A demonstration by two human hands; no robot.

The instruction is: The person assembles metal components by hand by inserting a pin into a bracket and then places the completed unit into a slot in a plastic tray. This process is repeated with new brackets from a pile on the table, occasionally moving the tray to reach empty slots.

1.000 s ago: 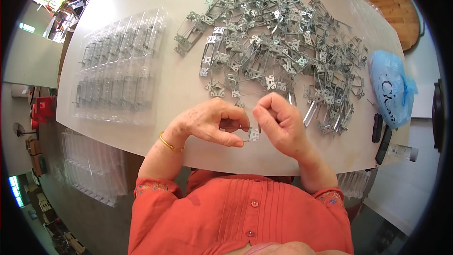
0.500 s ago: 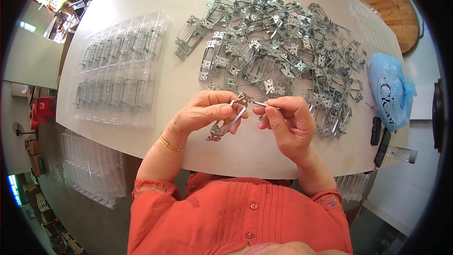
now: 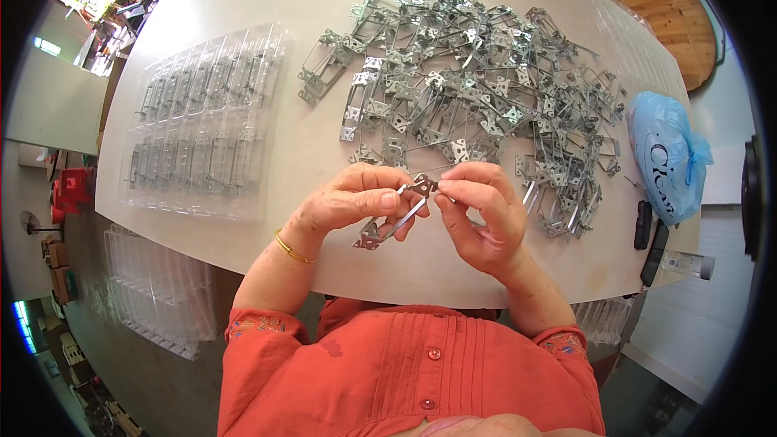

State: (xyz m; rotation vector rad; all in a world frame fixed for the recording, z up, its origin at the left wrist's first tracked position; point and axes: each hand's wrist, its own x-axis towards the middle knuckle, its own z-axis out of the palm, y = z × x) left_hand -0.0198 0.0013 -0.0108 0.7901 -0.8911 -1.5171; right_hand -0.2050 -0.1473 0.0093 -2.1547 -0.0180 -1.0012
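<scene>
Head view: both our hands pinch one slim silver metal bracket (image 3: 394, 216) just above the near edge of the white oval table (image 3: 267, 154).

Our left hand (image 3: 348, 202) grips the bracket's upper end between thumb and forefinger, its lower end hanging tilted toward us; our right hand (image 3: 477, 214) presses its fingertips (image 3: 443, 188) against the same end, remaining fingers curled. Beyond lies a tangled heap of grey metal brackets (image 3: 477, 89), a clear plastic compartment tray (image 3: 202, 121) to the left, a blue plastic bag (image 3: 668, 154) to the right.
</scene>
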